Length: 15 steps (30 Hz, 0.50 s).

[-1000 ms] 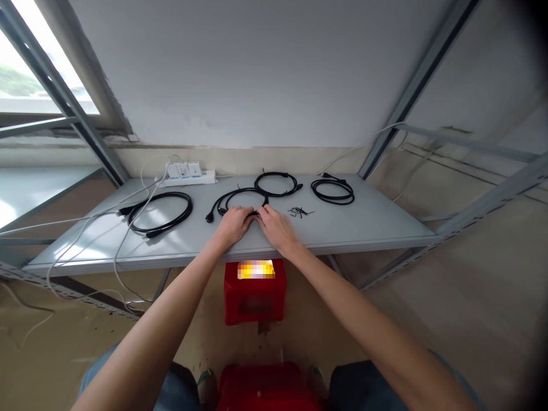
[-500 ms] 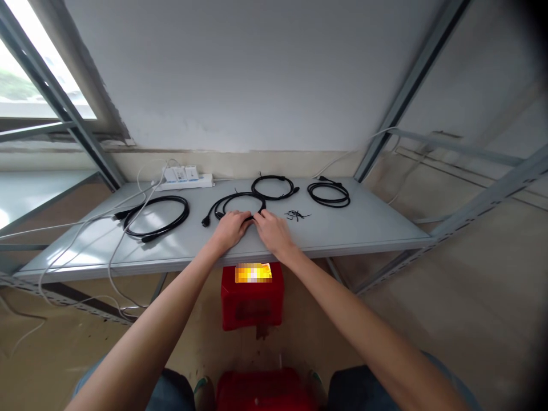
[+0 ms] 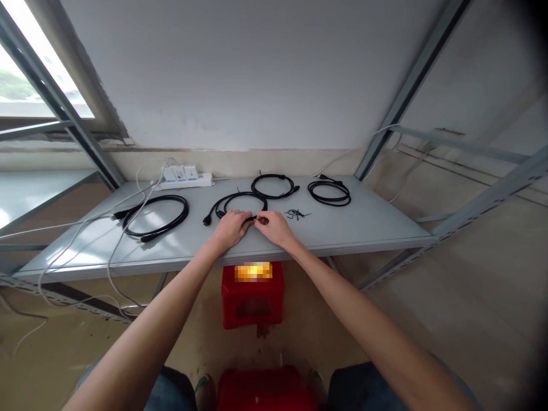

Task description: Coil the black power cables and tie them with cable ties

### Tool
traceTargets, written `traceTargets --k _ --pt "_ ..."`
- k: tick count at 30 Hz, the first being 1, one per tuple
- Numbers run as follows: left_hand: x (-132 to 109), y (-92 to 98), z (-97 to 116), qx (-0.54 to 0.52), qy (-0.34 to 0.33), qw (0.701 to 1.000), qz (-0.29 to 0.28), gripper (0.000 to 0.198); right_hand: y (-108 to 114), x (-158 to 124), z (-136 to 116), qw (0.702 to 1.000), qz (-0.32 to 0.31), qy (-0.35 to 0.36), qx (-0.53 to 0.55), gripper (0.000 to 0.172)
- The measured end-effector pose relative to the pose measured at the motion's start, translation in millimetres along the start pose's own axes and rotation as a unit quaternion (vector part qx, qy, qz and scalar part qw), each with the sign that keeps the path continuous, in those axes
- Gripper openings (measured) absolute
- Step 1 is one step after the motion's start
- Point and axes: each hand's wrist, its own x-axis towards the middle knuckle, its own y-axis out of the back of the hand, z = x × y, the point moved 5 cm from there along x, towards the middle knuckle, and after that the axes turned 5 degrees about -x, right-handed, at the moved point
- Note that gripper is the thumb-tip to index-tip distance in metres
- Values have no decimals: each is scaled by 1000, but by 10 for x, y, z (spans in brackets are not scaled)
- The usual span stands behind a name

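A coiled black cable point(image 3: 242, 193) lies on the grey shelf, its near side under my hands and a plug point(image 3: 207, 220) at its left end. My left hand point(image 3: 233, 227) is closed on the coil's near side. Beside it, touching the same stretch of cable, my right hand point(image 3: 275, 229) is closed in a pinch with curled fingers; whatever is between the fingertips is too small to make out. A thin tie end sticks up from the coil's far side. To the right of my right hand lies a small heap of short black ties point(image 3: 297, 214).
More coiled black cables lie on the shelf point(image 3: 363, 222): one at left point(image 3: 186, 211), one behind point(image 3: 274, 176), one at right point(image 3: 329, 202). A white power strip point(image 3: 184, 181) sits at the back left, with white cords trailing over the front edge. Red stools point(image 3: 252, 302) stand below.
My right hand has turned slightly and its fingers have curled into a tighter pinch by the cable. My left hand stays in place on the coil.
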Motion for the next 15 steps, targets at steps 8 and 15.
traceTargets --k 8,15 --pt "2 7 -12 1 8 1000 -3 25 -83 36 136 996 -25 -2 91 29" --pt "-7 12 -20 1 21 1000 7 29 -25 11 116 997 43 -2 59 15"
